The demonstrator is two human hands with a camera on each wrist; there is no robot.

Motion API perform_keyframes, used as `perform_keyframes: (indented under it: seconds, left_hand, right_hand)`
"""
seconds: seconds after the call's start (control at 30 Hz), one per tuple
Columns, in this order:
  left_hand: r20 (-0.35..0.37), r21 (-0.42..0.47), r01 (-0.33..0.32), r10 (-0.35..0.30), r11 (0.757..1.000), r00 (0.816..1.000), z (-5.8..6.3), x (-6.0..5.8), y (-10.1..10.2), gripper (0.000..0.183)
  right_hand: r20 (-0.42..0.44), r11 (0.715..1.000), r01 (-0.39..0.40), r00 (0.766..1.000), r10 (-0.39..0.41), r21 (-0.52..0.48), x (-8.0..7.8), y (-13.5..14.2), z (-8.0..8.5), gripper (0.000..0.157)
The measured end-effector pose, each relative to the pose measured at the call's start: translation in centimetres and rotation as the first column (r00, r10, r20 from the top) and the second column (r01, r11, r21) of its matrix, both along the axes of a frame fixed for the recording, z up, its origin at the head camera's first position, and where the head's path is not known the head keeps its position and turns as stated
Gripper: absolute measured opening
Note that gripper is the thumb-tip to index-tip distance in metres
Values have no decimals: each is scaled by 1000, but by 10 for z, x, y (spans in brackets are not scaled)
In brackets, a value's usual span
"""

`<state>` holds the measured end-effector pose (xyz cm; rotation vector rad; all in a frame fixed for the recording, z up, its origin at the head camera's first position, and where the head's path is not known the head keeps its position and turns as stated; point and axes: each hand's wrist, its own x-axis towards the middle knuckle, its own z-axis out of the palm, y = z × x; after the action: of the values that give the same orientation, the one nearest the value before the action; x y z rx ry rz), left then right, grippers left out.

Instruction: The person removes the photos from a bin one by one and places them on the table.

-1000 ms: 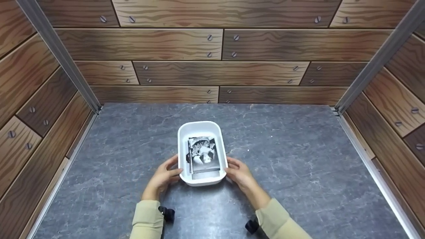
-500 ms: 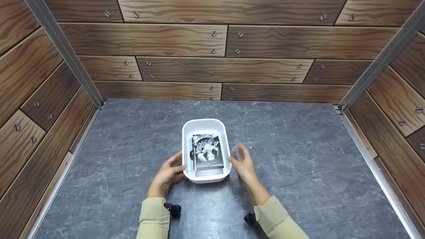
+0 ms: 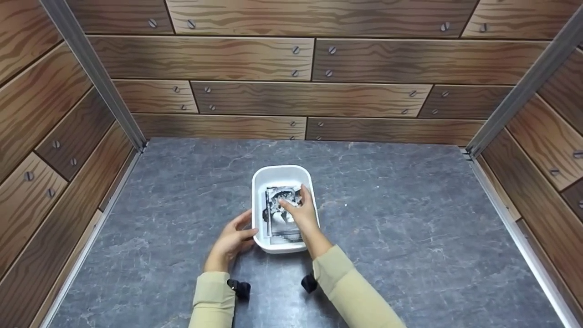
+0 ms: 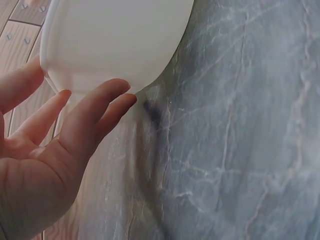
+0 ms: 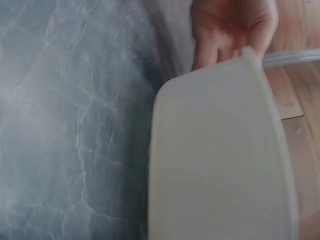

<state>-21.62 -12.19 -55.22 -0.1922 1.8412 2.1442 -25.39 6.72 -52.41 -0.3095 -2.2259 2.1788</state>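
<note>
Black-and-white, the print (image 3: 277,217) lies inside the white tub (image 3: 281,168), your right grip (image 3: 302,214) parted above it, your left grip (image 3: 230,238) resting relaxed against the tub's side, in what looks like a reach-in calling for a careful pinch.

The grey-blue marble-patterned tabletop (image 3: 423,237) is crossed by pale veins and catches a bright sheen at its near side; a white rounded-corner tub (image 3: 282,175) stands upright on it; a tiny white speck (image 3: 345,205) shows to the right.
</note>
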Motion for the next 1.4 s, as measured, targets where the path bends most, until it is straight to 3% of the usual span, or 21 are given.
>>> perform_keyframes:
  seconds: [0.1, 0.27, 0.47, 0.53, 0.77, 0.9, 1.07, 1.27, 1.4]
  left_hand:
    - [-16, -1, -1, 1, 1000, 1000, -1, 0, -1, 66]
    - [-14, 26, 10, -10, 1000, 1000, -2, -1, -1, 66]
    - [-8, 48, 20, -20, 999, 1000, -2, -2, 1, 67]
    - [-8, 49, 19, -19, 999, 1000, -2, -2, 1, 67]
    - [-2, 22, 5, -5, 1000, 1000, -2, -2, 0, 67]
    - [11, 24, 3, -3, 1000, 1000, -3, -2, 2, 67]
    - [31, 28, -17, 16, 999, 999, -4, -3, 3, 66]
    - [11, 43, -1, 0, 999, 1000, -3, -2, 1, 66]
    - [4, 48, 4, -4, 999, 1000, -4, -1, -1, 66]
  right_hand:
    - [73, 998, 34, 997, -37, 44, -8, -2, -7, 88]
    - [123, 988, 71, 988, -88, 136, -17, -8, -11, 89]
    - [162, 923, 63, 978, -134, 380, -23, -12, -19, 87]
    - [168, 910, 51, 977, -130, 411, -24, -12, -22, 87]
    - [229, 960, 16, 970, -83, 281, -25, -11, -27, 79]
    - [245, 971, 10, 967, -71, 240, -27, -9, -26, 71]
    - [235, 967, -1, 970, -61, 255, -28, -8, -25, 69]
    - [196, 943, -14, 979, -54, 332, -26, -9, -24, 66]
    - [141, 963, 41, 987, -81, 267, -25, -11, -26, 57]
